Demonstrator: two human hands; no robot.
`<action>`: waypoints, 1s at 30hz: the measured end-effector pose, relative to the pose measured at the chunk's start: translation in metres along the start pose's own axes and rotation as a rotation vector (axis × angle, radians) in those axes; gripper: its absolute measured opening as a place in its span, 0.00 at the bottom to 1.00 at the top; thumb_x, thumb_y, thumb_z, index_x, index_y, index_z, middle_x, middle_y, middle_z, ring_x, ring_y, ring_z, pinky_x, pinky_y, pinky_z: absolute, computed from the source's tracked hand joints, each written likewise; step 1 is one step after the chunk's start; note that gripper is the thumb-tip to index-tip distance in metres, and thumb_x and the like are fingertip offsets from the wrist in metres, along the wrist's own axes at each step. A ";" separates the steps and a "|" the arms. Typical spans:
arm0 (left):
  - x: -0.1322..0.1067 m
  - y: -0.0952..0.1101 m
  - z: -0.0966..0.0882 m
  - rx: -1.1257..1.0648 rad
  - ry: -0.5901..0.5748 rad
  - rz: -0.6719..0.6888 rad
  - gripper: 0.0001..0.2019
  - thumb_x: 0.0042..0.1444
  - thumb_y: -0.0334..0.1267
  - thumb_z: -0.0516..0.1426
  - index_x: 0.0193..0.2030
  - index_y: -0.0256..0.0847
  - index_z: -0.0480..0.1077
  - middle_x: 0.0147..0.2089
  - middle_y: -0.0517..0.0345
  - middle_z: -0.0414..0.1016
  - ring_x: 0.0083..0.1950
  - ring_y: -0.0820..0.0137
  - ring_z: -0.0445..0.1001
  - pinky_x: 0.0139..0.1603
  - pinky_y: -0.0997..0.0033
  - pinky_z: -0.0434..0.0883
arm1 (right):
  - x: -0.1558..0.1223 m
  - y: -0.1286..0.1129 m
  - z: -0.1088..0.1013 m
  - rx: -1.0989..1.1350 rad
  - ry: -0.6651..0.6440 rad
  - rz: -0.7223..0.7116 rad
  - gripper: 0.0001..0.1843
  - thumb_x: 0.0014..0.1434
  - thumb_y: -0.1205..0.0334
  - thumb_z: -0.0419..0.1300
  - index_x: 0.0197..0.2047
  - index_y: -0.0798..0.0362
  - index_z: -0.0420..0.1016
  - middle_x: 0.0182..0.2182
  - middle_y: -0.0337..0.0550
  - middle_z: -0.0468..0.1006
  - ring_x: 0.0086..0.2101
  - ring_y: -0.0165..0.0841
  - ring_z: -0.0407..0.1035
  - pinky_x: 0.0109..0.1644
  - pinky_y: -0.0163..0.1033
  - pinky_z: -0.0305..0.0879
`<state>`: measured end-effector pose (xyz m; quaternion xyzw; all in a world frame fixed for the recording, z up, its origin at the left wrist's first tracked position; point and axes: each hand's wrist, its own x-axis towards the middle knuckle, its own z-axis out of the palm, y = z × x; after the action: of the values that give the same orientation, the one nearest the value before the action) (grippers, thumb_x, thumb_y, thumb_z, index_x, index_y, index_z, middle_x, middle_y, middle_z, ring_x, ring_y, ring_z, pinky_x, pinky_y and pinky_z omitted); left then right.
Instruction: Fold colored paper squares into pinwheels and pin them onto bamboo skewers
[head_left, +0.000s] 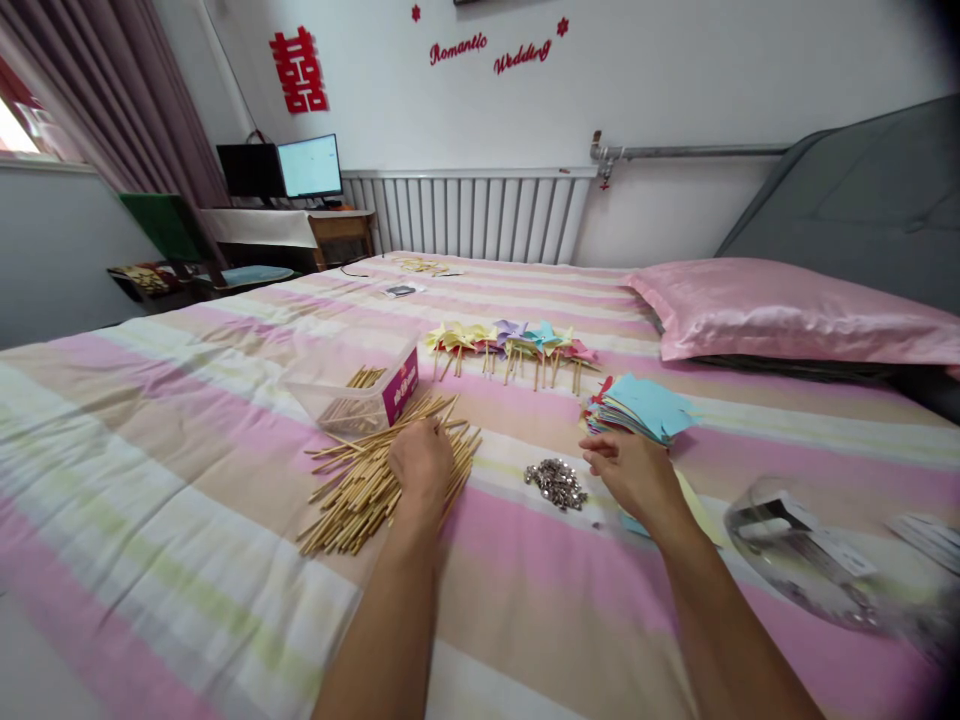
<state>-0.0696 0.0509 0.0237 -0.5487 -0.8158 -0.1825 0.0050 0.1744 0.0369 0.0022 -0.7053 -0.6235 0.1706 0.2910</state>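
My left hand (421,459) rests knuckles-up on a loose heap of thin wooden sticks (360,485) on the bed, fingers curled down into the sticks; what they grip is hidden. My right hand (628,468) lies to the right, fingers bent, its tips close to a small pile of metal pins (556,483) and just below a stack of folded coloured paper (641,407). A sheet of yellow and blue paper (694,505) lies partly under that hand. A row of finished paper pinwheels (510,342) on sticks lies farther back.
A clear plastic box (360,395) with more sticks stands behind the heap. A pink pillow (780,310) and grey headboard are at the right. A clear round container (810,560) lies at the near right. A desk with monitors (281,170) stands by the far wall.
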 end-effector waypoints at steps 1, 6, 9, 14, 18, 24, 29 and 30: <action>0.000 0.000 -0.001 0.001 0.000 -0.004 0.15 0.57 0.40 0.49 0.38 0.44 0.77 0.37 0.47 0.80 0.40 0.59 0.76 0.36 0.65 0.66 | 0.000 0.000 0.000 0.002 0.003 0.000 0.10 0.52 0.63 0.57 0.36 0.49 0.79 0.31 0.41 0.82 0.34 0.37 0.75 0.35 0.38 0.67; 0.000 -0.001 -0.004 -0.006 -0.016 -0.019 0.15 0.57 0.40 0.49 0.38 0.43 0.77 0.38 0.46 0.79 0.41 0.59 0.76 0.38 0.66 0.66 | -0.001 0.002 0.003 0.026 0.026 -0.028 0.10 0.51 0.62 0.57 0.35 0.48 0.80 0.30 0.42 0.82 0.32 0.37 0.75 0.32 0.37 0.66; -0.001 -0.002 -0.003 -0.018 -0.017 -0.015 0.15 0.58 0.42 0.49 0.39 0.44 0.77 0.38 0.47 0.80 0.41 0.59 0.77 0.39 0.65 0.67 | 0.001 0.006 0.006 0.058 0.037 -0.055 0.10 0.51 0.63 0.58 0.34 0.48 0.80 0.29 0.42 0.81 0.31 0.38 0.75 0.31 0.38 0.66; -0.002 -0.003 -0.002 -0.026 -0.019 -0.017 0.15 0.58 0.41 0.49 0.38 0.43 0.77 0.38 0.46 0.80 0.42 0.59 0.76 0.39 0.66 0.66 | 0.002 0.008 0.008 0.068 0.045 -0.069 0.09 0.50 0.62 0.59 0.34 0.47 0.80 0.29 0.42 0.81 0.30 0.38 0.75 0.32 0.38 0.66; -0.001 -0.003 -0.001 -0.047 -0.025 -0.029 0.14 0.57 0.38 0.50 0.40 0.43 0.76 0.39 0.47 0.79 0.42 0.60 0.76 0.38 0.67 0.66 | 0.001 0.006 0.008 0.033 0.012 -0.027 0.10 0.51 0.61 0.58 0.35 0.47 0.79 0.31 0.41 0.82 0.31 0.38 0.75 0.34 0.39 0.67; 0.000 -0.003 -0.001 -0.077 -0.032 -0.045 0.13 0.54 0.36 0.51 0.41 0.41 0.75 0.39 0.46 0.79 0.42 0.58 0.76 0.37 0.65 0.66 | 0.001 0.007 0.010 0.026 0.003 -0.040 0.10 0.51 0.61 0.57 0.35 0.47 0.79 0.31 0.40 0.82 0.32 0.37 0.75 0.35 0.39 0.68; -0.001 -0.003 -0.002 -0.097 -0.020 -0.062 0.12 0.53 0.36 0.51 0.40 0.41 0.75 0.39 0.46 0.79 0.42 0.58 0.76 0.37 0.65 0.66 | 0.002 0.006 0.010 0.021 -0.022 -0.033 0.10 0.51 0.59 0.57 0.36 0.47 0.78 0.31 0.40 0.82 0.33 0.37 0.76 0.36 0.40 0.68; -0.001 -0.004 -0.002 -0.102 -0.016 -0.059 0.12 0.53 0.36 0.51 0.40 0.42 0.75 0.38 0.46 0.79 0.42 0.58 0.76 0.37 0.65 0.66 | 0.002 0.006 0.010 0.020 -0.029 -0.029 0.10 0.51 0.59 0.57 0.36 0.47 0.78 0.31 0.40 0.82 0.34 0.38 0.76 0.37 0.40 0.68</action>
<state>-0.0730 0.0482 0.0244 -0.5254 -0.8213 -0.2195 -0.0349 0.1733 0.0406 -0.0094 -0.6906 -0.6361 0.1829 0.2914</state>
